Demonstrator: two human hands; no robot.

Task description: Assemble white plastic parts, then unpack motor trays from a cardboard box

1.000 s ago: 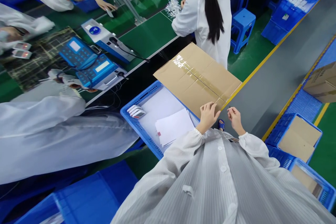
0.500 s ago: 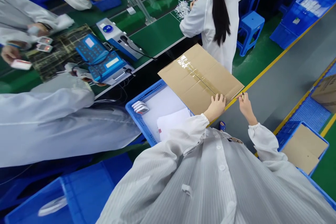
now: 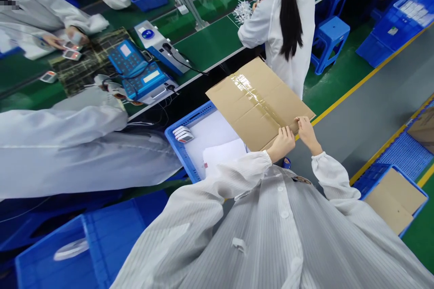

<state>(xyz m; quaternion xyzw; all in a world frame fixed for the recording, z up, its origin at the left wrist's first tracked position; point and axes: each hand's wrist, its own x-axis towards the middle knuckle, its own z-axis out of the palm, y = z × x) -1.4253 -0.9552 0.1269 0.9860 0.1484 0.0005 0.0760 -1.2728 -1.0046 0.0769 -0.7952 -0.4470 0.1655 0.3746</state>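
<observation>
A flat brown cardboard box (image 3: 251,99) with a strip of clear tape (image 3: 257,97) along its seam lies over the right end of a blue crate (image 3: 185,151). My left hand (image 3: 284,142) curls over the box's near edge, just left of the seam. My right hand (image 3: 307,133) is pinched at the near end of the tape; what its fingertips hold is too small to make out. Both of my sleeves are white and striped.
In the blue crate lie white sheets (image 3: 222,156) and a few small devices (image 3: 183,134). A person in a white coat (image 3: 278,22) stands beyond the box by a blue stool (image 3: 330,36). Another coated person (image 3: 68,149) leans at left. More blue crates with cardboard (image 3: 395,196) stand at right.
My right hand has moved left from the box's right corner to the tape end by the seam. My left hand slid back to the near edge. The view shifted slightly.
</observation>
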